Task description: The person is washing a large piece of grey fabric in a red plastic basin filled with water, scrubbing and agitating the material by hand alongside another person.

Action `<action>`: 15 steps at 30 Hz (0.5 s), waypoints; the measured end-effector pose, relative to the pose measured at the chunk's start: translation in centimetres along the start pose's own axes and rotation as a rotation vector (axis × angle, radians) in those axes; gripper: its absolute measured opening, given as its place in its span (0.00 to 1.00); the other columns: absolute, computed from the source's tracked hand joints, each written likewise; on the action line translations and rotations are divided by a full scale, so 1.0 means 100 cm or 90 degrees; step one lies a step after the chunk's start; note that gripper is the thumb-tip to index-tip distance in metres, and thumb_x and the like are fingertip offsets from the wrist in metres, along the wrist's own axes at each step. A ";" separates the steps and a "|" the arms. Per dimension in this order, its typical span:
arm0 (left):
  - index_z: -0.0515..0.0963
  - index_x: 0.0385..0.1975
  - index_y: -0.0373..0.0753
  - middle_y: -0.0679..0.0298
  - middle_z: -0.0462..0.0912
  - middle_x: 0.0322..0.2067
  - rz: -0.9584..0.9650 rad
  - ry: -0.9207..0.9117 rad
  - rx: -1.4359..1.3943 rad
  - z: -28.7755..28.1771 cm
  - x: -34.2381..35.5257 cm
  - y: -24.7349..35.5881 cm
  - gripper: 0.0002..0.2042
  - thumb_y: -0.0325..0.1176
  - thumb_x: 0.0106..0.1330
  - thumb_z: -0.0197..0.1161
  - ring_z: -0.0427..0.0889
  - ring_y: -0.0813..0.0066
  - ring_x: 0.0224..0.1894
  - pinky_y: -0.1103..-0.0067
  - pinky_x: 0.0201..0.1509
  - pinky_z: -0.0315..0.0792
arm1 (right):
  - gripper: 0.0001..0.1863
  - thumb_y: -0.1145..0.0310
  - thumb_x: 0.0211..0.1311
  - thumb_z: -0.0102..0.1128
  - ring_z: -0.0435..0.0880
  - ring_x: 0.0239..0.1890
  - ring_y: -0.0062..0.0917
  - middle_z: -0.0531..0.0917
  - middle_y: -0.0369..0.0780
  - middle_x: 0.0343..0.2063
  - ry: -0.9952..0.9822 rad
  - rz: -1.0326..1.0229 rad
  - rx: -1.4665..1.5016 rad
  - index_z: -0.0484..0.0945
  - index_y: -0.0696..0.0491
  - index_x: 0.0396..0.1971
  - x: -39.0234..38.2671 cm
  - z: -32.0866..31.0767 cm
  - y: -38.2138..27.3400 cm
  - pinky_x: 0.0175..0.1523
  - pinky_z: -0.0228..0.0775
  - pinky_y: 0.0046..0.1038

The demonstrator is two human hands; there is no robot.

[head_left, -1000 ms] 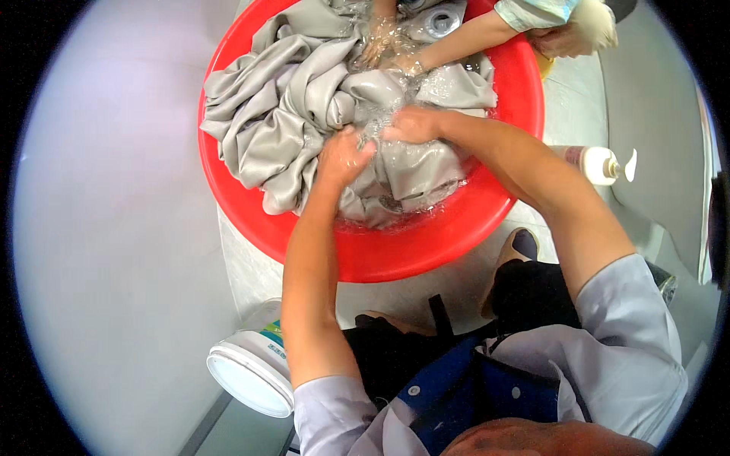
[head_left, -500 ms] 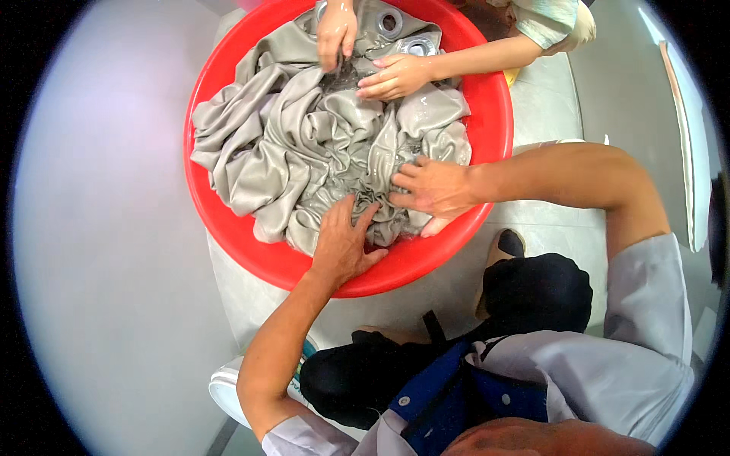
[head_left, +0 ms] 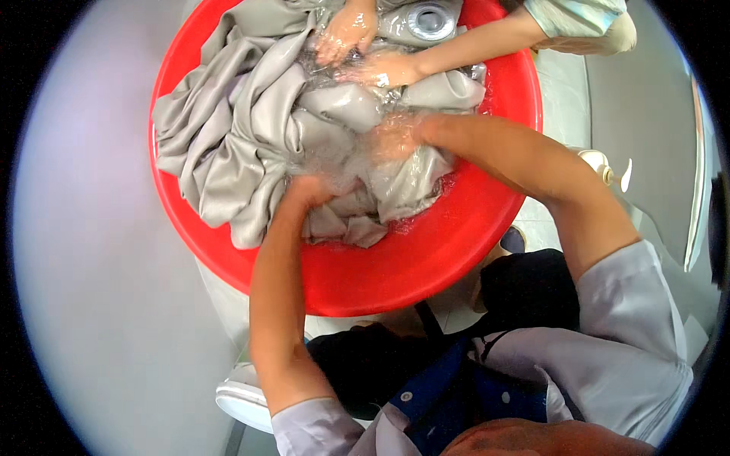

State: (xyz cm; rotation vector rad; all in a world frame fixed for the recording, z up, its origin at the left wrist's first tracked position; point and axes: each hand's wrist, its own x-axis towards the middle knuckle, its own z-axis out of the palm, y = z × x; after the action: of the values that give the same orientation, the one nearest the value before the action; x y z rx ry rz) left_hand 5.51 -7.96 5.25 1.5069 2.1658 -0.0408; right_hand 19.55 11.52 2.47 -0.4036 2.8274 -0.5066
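A big red plastic basin [head_left: 426,258] holds wet grey cloth [head_left: 243,144] in soapy water. My left hand [head_left: 308,190] is pushed down into the folds near the basin's middle, fingers buried in the cloth. My right hand [head_left: 395,137] grips a bunch of the same cloth a little farther back, blurred by motion. Across the basin another person's two hands [head_left: 365,49] work the cloth at the far rim, beside a round metal drain [head_left: 430,19].
A white pump bottle [head_left: 608,171] stands on the floor to the right of the basin. A white lidded container [head_left: 243,395] sits by my left knee. Pale tiled floor surrounds the basin; a wall edge runs along the right.
My hands went from resting flat on the cloth to digging into it, moving toward the far side. The view came closer to the basin. The other person's hands stayed at the far rim.
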 end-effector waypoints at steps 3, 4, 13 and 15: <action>0.84 0.48 0.43 0.47 0.84 0.50 0.104 0.018 -0.021 -0.011 0.029 -0.010 0.29 0.60 0.54 0.66 0.81 0.49 0.54 0.62 0.59 0.73 | 0.27 0.49 0.74 0.42 0.79 0.58 0.44 0.79 0.48 0.58 -0.045 0.010 0.074 0.74 0.52 0.61 0.002 -0.030 0.028 0.66 0.68 0.41; 0.84 0.48 0.44 0.47 0.84 0.50 0.110 -0.004 -0.012 -0.016 0.027 -0.001 0.28 0.59 0.54 0.66 0.81 0.48 0.54 0.63 0.59 0.73 | 0.28 0.47 0.74 0.42 0.78 0.59 0.41 0.79 0.47 0.59 -0.095 -0.030 0.045 0.75 0.54 0.59 0.004 -0.028 0.034 0.66 0.67 0.39; 0.79 0.42 0.41 0.50 0.79 0.37 0.166 0.424 0.022 0.049 -0.090 0.041 0.24 0.41 0.46 0.79 0.80 0.48 0.40 0.59 0.46 0.75 | 0.24 0.52 0.58 0.60 0.82 0.44 0.52 0.82 0.53 0.44 0.088 0.096 0.020 0.77 0.52 0.49 -0.039 -0.007 -0.091 0.53 0.74 0.49; 0.79 0.45 0.41 0.51 0.79 0.37 0.164 0.376 0.019 0.039 -0.128 0.055 0.25 0.41 0.47 0.78 0.79 0.48 0.40 0.59 0.46 0.75 | 0.24 0.52 0.56 0.62 0.82 0.42 0.53 0.81 0.53 0.41 0.107 0.018 -0.033 0.77 0.53 0.47 -0.051 -0.008 -0.111 0.51 0.74 0.50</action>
State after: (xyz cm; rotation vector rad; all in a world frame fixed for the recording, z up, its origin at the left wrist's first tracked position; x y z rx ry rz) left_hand 15.26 -18.14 8.49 1.9902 2.3770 0.5212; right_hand 26.63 3.31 8.24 -0.3449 3.0088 -0.4825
